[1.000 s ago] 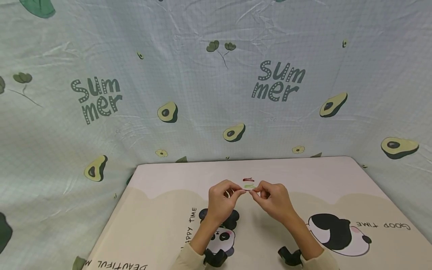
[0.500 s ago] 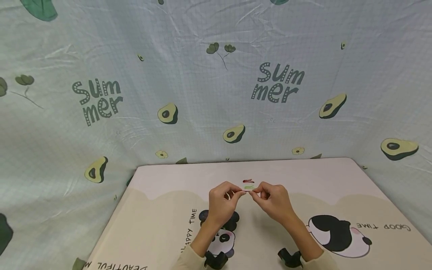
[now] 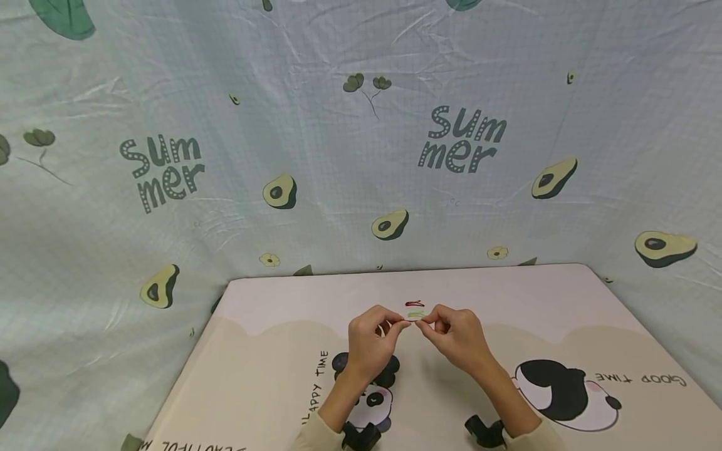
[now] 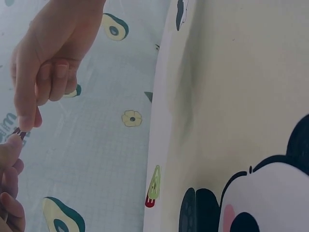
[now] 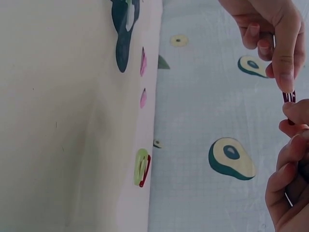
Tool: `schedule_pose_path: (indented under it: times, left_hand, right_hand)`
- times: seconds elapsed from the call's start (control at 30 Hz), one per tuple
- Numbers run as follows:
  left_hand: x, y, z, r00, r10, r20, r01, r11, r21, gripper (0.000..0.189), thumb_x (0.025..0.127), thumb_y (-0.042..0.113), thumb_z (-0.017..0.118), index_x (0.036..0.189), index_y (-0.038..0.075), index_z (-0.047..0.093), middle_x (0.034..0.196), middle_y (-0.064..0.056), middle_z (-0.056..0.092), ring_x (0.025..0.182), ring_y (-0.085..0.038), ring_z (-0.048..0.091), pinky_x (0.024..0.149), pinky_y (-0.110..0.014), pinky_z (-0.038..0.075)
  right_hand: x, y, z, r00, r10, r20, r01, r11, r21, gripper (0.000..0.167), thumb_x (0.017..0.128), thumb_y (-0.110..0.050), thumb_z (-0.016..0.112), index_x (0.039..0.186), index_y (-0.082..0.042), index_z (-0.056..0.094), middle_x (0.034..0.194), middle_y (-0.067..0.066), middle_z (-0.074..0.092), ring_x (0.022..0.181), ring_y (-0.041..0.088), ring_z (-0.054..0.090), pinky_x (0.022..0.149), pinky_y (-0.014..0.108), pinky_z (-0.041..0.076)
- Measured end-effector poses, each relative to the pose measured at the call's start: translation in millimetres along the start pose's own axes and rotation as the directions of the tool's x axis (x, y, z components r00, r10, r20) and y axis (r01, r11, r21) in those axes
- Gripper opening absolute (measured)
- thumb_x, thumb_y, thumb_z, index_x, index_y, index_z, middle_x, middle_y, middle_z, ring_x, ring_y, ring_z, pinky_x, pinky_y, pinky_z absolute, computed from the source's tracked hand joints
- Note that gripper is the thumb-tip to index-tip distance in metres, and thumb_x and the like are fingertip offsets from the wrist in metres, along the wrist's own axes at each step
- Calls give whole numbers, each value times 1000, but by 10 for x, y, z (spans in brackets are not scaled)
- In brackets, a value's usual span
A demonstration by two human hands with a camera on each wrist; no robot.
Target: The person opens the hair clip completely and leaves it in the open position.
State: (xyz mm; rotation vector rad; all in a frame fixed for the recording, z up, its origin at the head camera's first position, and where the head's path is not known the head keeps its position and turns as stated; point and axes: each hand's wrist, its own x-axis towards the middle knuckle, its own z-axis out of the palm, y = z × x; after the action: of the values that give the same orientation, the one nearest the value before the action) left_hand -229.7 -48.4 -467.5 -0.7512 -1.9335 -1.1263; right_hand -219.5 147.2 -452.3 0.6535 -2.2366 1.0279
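Between my two hands is a small dark red snap hair clip (image 5: 289, 97), held just above the table and mostly covered by the fingertips. One end is pinched by the thumb and forefinger of my left hand (image 3: 369, 341). My right hand (image 3: 459, 338) pinches the other end the same way. Just beyond the hands in the head view, a light green snap hair clip (image 3: 416, 314) lies on the table, with a red hair clip (image 3: 415, 304) behind it. From the left wrist, the green clip (image 4: 154, 182) appears partly over the red one (image 4: 149, 202).
The table (image 3: 271, 376) has a pale printed cover with a panda (image 3: 372, 401) and a dog (image 3: 564, 394). Behind its far edge hangs a curtain (image 3: 316, 131) printed with avocados. Black bands or mounts (image 3: 361, 436) sit by both wrists.
The head view has tilted up slightly, so the scene sits a little lower. Both hands keep their pinch on the dark red hair clip, almost unmoved.
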Motion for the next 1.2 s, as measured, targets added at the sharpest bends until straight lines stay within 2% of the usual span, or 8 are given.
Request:
schedule_pose_path:
  times: [0.77, 1.2]
  left_hand:
    - [-14, -3, 14, 999, 29, -16, -28, 998, 52, 15, 81, 8, 87, 82, 13, 73, 71, 3, 69, 56, -4, 54, 54, -8, 39]
    - [-18, 8, 9, 999, 43, -24, -41, 997, 67, 15, 80, 8, 87, 81, 13, 72, 70, 2, 69, 55, -5, 54, 53, -10, 40]
  right_hand:
    - [-6, -14, 15, 1000, 17, -21, -17, 999, -35, 25, 76, -4, 88, 70, -15, 67, 52, -16, 41, 52, -8, 30, 49, 16, 26]
    - [-20, -19, 19, 999, 29, -16, -30, 998, -50, 25, 77, -5, 88, 69, -15, 67, 52, -16, 40, 51, -8, 29, 49, 17, 26]
